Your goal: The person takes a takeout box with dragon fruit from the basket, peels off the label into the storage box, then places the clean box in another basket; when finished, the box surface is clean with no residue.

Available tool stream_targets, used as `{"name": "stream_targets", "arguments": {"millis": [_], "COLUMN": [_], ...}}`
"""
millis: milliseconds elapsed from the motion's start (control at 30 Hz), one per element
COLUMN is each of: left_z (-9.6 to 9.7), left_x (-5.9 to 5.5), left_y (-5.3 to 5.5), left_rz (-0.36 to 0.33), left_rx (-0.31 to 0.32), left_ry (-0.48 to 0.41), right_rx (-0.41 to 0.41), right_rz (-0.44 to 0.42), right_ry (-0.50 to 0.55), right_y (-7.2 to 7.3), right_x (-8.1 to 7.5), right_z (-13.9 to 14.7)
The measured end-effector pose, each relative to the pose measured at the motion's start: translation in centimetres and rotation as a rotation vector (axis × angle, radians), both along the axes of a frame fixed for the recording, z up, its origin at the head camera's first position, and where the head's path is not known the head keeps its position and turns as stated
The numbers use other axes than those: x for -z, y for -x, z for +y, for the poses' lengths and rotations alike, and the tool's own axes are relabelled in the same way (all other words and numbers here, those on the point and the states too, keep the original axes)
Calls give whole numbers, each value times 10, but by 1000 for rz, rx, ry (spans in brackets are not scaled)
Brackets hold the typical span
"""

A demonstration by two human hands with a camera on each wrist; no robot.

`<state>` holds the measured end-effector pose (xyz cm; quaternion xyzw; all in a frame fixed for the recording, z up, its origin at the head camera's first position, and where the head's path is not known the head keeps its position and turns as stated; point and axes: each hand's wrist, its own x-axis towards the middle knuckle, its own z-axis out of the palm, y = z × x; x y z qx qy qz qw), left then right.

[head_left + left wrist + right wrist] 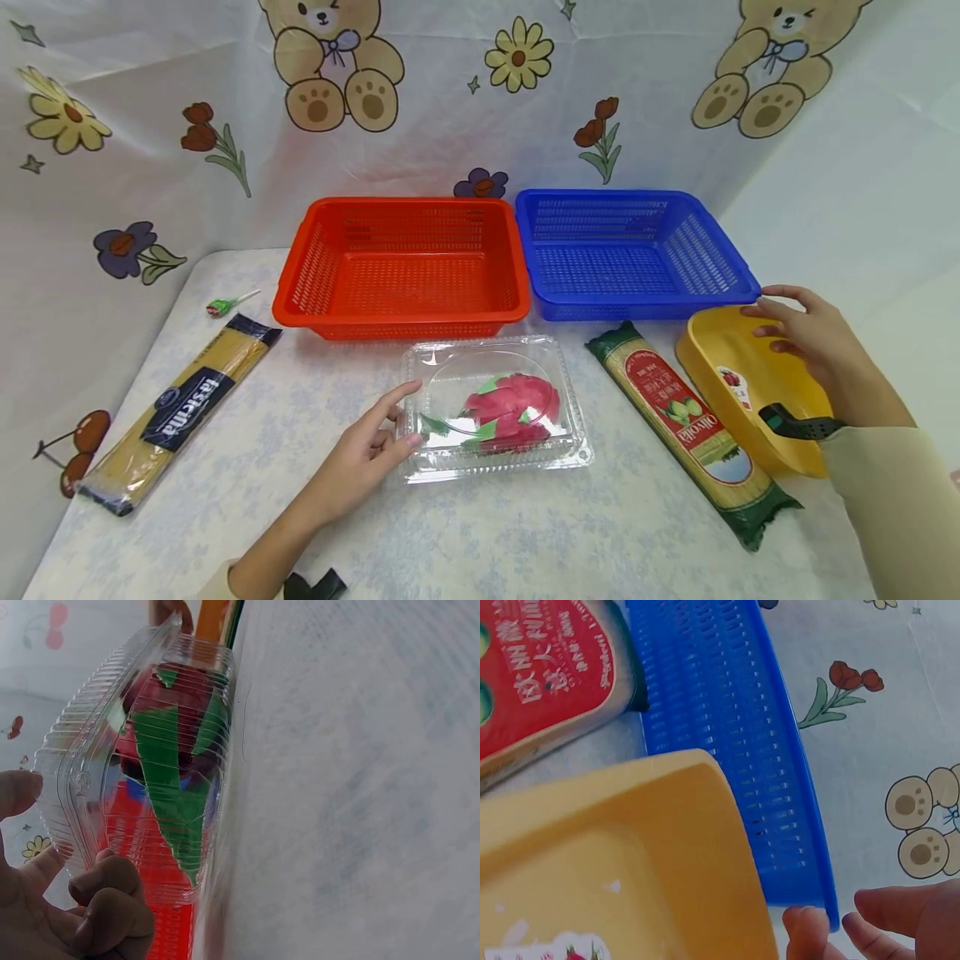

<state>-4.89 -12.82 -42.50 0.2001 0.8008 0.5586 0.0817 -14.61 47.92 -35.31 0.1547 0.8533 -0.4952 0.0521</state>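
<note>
Left hand: nearest the action, thumb and forefinger spread at the box's left edge, no firm grip showing; the others curl below.
Clear box: flat on the table, right in the middle, in front of the red basket. Looks like thin, springy plastic: light, slick, easily dented, so take it by the ribbed short ends and go easy on that lid!
Pink-and-green fruit: inside the box, seemingly loose, could slide if tipped.
Red-labelled packet: slanting away on the right, just beside the yellow tub.
Tub: stiff, smooth and light, I'd judge; the rim is the place to pinch.
Right hand: over the tub's far end, fingers bent near the blue basket; gripping or merely touching, can't tell.
Dark-labelled packet: out left, lollipop beyond.
Baskets: red left, blue right, bear-print cloth behind.
</note>
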Motion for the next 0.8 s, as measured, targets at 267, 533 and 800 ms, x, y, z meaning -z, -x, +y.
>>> {"name": "stream_targets", "arguments": {"millis": [267,533,800], "left_z": [0,1,6], "left_x": [0,2,2], "left_y": [1,0,0], "left_rz": [5,5,88], "left_rx": [-5,-1,-88], "left_ry": [14,7,-35], "right_rx": [167,269,258], "right_rz": [22,56,49], "right_ry": [405,561,541], "right_y": [7,9,14], "right_x": [9,13,14], "right_z": [-2,-6,-7]}}
